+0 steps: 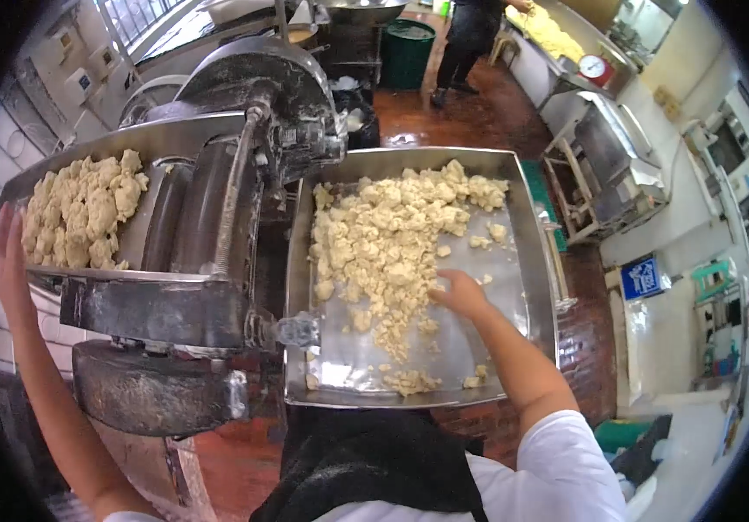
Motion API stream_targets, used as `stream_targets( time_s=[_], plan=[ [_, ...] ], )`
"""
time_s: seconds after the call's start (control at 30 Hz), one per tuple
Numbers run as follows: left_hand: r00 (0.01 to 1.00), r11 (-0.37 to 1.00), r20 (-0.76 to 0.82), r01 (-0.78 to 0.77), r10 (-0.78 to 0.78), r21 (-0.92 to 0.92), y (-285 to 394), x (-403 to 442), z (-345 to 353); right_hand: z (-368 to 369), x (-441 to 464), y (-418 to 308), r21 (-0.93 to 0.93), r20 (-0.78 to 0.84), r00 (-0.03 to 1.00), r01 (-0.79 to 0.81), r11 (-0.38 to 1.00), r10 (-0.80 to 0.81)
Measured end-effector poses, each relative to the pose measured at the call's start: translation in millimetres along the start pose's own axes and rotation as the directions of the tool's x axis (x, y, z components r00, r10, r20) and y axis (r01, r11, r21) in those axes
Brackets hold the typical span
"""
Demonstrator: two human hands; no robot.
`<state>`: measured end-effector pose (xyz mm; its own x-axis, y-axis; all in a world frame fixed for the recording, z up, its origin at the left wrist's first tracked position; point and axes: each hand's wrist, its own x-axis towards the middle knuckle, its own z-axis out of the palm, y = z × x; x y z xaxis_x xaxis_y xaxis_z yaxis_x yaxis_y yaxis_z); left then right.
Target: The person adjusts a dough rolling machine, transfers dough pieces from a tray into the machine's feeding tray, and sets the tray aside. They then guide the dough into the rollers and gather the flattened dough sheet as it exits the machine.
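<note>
Pale crumbly dough (392, 235) lies broken into lumps in a deep metal tray (514, 322) in front of me. My right hand (463, 294) is over that tray, fingertips at the right edge of the crumbled pile. Its fingers are stretched out and grip nothing I can see. At the far left, my left hand (9, 248) has its fingers extended along the outer end of the machine's metal feed tray (140, 150), beside a mound of dough (83, 209). Steel rollers (187, 209) of the dough sheeter (166, 309) sit between the two dough piles.
A person (470, 39) stands at the back near a counter with yellow dough (548, 30) and a dial scale (595, 68). A green bin (407, 54) stands on the red floor. A metal-topped stand (601, 165) is to the right.
</note>
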<state>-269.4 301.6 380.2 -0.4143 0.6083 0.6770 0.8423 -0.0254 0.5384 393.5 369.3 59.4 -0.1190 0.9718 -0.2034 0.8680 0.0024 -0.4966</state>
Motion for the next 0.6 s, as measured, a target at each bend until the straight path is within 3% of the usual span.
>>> stream_targets(
  time_s=[0.1,0.17,0.2,0.23,0.27,0.3,0.33,0.37,0.43,0.5,0.57,0.6],
  plan=[
    [0.995,0.971,0.097,0.026,-0.003,-0.236,110.5,-90.6,-6.5,10.8,23.7,4.8,0.018,-0.034,0.999,0.042,0.999,-0.041],
    [0.941,0.865,0.332,0.223,-0.069,-0.45,128.4,-163.4,-15.2,9.3,49.8,-13.6,-0.004,0.088,0.991,0.098,0.995,-0.097],
    [0.817,0.803,0.577,0.335,0.013,-0.493,169.4,-185.2,2.4,12.1,58.9,-22.9,-0.014,0.148,0.981,0.127,0.992,-0.123],
    [0.688,0.73,0.725,0.476,0.038,-0.49,198.8,-211.5,23.0,25.2,68.1,-23.8,-0.018,0.118,0.982,0.154,0.988,-0.151],
    [0.481,0.665,0.864,0.598,0.15,-0.448,207.1,-230.3,45.5,43.8,77.8,-20.3,-0.025,0.089,0.981,0.178,0.984,-0.175],
    [0.184,0.586,0.963,0.765,0.199,-0.268,207.0,-252.0,70.4,57.0,82.3,-18.2,-0.032,0.06,0.979,0.198,0.98,-0.195],
    [-0.046,0.59,0.986,0.805,0.162,-0.059,204.1,-279.4,102.8,61.6,81.5,-20.7,-0.065,0.007,0.98,0.197,0.978,-0.197],
    [-0.142,0.633,0.98,0.773,0.14,0.021,190.2,-313.4,140.1,67.2,76.8,-21.7,-0.1,-0.043,0.979,0.193,0.976,-0.198],
    [-0.009,0.747,0.999,0.664,-0.036,0.033,146.1,-395.8,212.1,71.3,63.3,-21.8,-0.14,-0.06,0.98,0.181,0.973,-0.191],
    [0.137,0.826,0.963,0.55,-0.232,0.121,151.9,-399.3,269.6,68.3,52.4,-18.1,-0.155,-0.016,0.987,0.158,0.975,-0.163],
    [0.539,0.936,0.835,0.338,-0.109,-0.096,126.3,-418.1,336.3,71.9,39.6,-12.4,-0.143,0.087,0.976,0.212,0.967,-0.201],
    [0.547,0.947,0.827,0.315,-0.132,-0.057,137.5,-405.5,349.4,73.4,32.6,-9.1,-0.136,0.137,0.966,0.239,0.962,-0.22]
  ],
)
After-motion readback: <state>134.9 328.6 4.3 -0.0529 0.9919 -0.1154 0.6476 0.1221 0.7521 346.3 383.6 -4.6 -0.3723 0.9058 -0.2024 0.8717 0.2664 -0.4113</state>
